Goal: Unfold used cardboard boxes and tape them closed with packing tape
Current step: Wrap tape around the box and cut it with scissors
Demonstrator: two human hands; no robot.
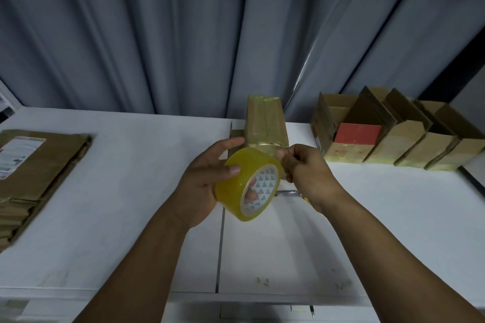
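Your left hand (204,183) grips the tape roll (231,191) by its side, above the tabletop (131,191) and just in front of the taped box (265,123). Right hand (307,173) pinches at the roll's rim, probably the loose end; strip too clear to see. Risks: a skewed pull may split the tape or fold it onto itself. Neither hand steadies the box, so a tug could drag it.

Single head-worn wide-angle view, facing forward and down.
It looks from over the near edge of the white table (131,191) toward the grey curtain (157,34) behind its far edge, close enough that left hand (204,186) and right hand (307,173) loom over the table's middle.
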